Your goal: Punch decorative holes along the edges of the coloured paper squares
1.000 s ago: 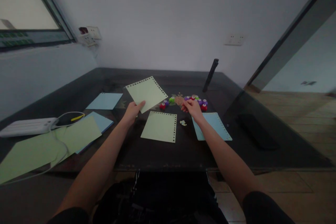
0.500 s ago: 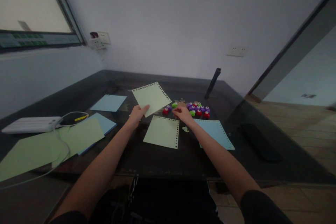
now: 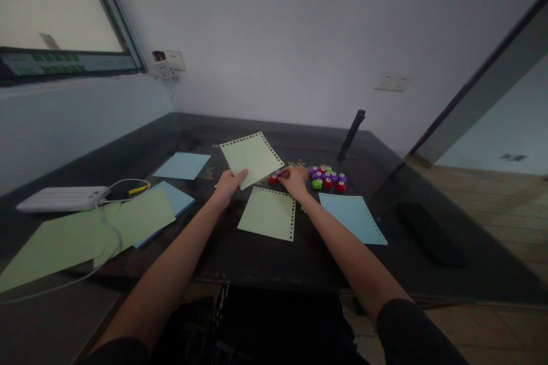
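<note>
My left hand pinches a pale green sheet of paper, thumb on top, tilted above the table. Holes run along two of the sheet's edges. My right hand is beside the sheet's right corner, fingertips closed at a small purple eye-dotted piece. A red eye-dotted piece lies just left of these fingers. Right of the hand is a cluster of red, purple and green eye-dotted pieces. Below lie another pale green holed sheet and a light blue holed sheet.
At left are a blue sheet, overlapping green sheets, a white power strip-like block with a cable and a yellow-marked dark object. A black upright stick stands at the back; a dark flat object lies right.
My right hand has moved a little left and forward, its fingertips now at the purple piece. The green piece that was beside it is hidden from view. My left hand keeps hold of the sheet.
</note>
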`<state>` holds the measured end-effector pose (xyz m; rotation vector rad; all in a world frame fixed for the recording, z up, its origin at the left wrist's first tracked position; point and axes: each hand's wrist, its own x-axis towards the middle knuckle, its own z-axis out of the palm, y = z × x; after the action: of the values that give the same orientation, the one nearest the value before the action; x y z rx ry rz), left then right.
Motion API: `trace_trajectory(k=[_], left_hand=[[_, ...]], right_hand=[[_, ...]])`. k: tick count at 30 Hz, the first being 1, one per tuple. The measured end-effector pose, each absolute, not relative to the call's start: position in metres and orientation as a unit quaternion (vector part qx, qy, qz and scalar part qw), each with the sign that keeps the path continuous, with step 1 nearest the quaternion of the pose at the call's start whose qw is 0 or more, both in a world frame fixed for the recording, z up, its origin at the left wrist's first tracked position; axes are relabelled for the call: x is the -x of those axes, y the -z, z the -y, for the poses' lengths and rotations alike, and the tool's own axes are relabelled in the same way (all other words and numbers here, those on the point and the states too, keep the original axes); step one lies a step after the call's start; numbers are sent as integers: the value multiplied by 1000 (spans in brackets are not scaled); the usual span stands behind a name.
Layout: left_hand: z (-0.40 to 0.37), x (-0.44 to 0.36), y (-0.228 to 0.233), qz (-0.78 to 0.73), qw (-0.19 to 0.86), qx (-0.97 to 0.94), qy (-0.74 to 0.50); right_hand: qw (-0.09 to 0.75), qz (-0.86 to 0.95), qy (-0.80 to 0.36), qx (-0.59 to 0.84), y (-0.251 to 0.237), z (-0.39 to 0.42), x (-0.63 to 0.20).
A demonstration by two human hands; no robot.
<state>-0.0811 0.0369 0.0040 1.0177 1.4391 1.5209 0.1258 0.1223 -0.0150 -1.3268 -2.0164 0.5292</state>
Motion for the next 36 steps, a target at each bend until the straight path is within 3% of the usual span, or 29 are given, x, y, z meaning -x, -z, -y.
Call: trace_trajectory(k=[10, 18, 26, 36], left_hand=[[-38, 80, 2, -585, 378, -428, -577], [-38, 79, -1, -580, 372, -421, -590], [-38, 79, 1, -595, 358, -432, -575], [-42, 81, 6, -584, 368, -428, -583]], right_hand=[[198, 818, -100, 531, 8, -130, -121], [246, 803, -110, 531, 5, -116, -121], [200, 818, -160, 515, 0, -107, -114], [195, 806, -143, 541, 0, -105, -108]])
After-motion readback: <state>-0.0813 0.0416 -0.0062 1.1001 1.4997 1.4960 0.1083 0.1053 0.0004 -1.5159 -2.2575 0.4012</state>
